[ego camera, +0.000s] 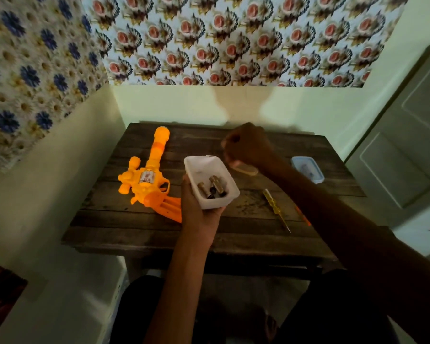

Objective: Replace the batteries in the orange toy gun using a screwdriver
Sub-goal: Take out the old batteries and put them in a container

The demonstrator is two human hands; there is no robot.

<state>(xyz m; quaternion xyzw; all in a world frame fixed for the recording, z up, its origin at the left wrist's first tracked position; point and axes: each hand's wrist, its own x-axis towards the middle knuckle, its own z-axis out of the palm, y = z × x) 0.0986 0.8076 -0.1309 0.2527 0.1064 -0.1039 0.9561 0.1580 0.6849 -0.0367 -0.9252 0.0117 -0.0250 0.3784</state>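
The orange toy gun [148, 181] lies on the left half of the dark wooden table [134, 227], barrel pointing away from me. My left hand [196, 209] holds a white plastic tub [210, 181] from below, lifted just right of the gun; several batteries [212, 188] lie inside it. My right hand [246, 146] hovers above and behind the tub with fingers curled; whether it holds anything is hidden. A yellow-handled screwdriver [276, 208] lies on the table right of the tub.
A clear lid [245, 168] rests on the table below my right hand. A small blue-rimmed container [307, 168] stands at the table's right side. An orange piece [304, 217] peeks out beside my right forearm. Walls close in behind and left; a door [407, 145] stands right.
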